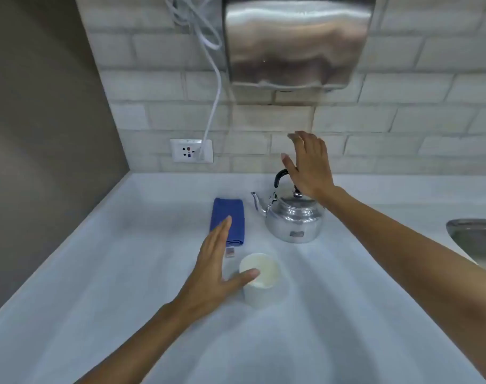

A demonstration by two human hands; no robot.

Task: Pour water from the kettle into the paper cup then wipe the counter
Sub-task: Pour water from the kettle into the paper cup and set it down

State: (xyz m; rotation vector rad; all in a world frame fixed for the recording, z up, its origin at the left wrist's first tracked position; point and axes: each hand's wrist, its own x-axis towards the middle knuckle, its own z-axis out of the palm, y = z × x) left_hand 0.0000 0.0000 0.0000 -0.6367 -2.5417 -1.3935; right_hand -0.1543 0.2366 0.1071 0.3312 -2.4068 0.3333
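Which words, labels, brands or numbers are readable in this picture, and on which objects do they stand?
None can be read.
Kettle: small plate on the front, too blurred.
Wall socket: faint marking along the top edge, too small.
Small tag by the blue cloth: illegible.

We are seeing soft, even light, glare streaking the steel dryer (pixel 297 42), and motion blur and wide-angle bending growing outward from it.

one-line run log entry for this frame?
phase: reach | right hand: open over kettle handle | left hand: open beside paper cup | cloth: folded, untouched
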